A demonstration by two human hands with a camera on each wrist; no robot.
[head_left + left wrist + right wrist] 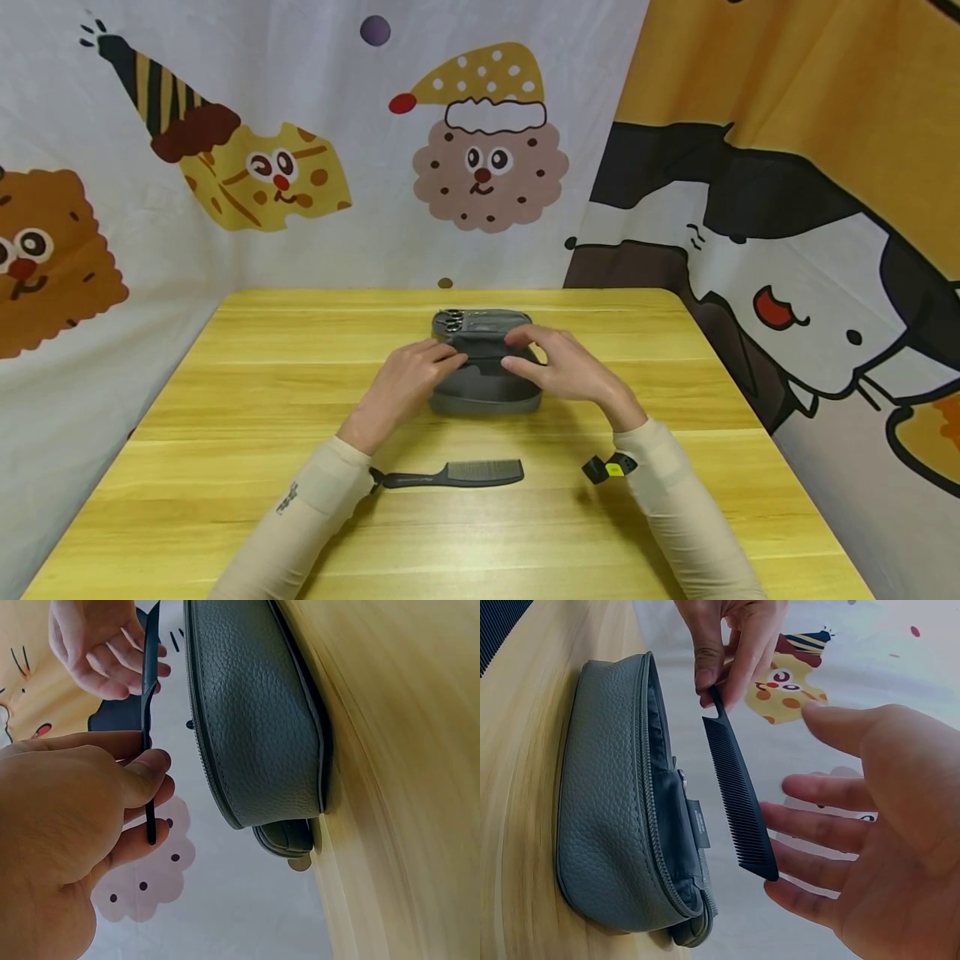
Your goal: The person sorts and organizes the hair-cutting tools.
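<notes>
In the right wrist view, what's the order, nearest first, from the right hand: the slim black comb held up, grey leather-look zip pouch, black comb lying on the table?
1. Slim black comb: close by the right hand.
2. Grey leather-look zip pouch: left of that comb.
3. Black tabletop comb: cut off in the top-left corner.

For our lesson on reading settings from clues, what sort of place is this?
Probably a makeshift indoor recording corner: cartoon-printed cloth hangs close behind a wood-grain table, and a small black device sits at the right cuff.
</notes>
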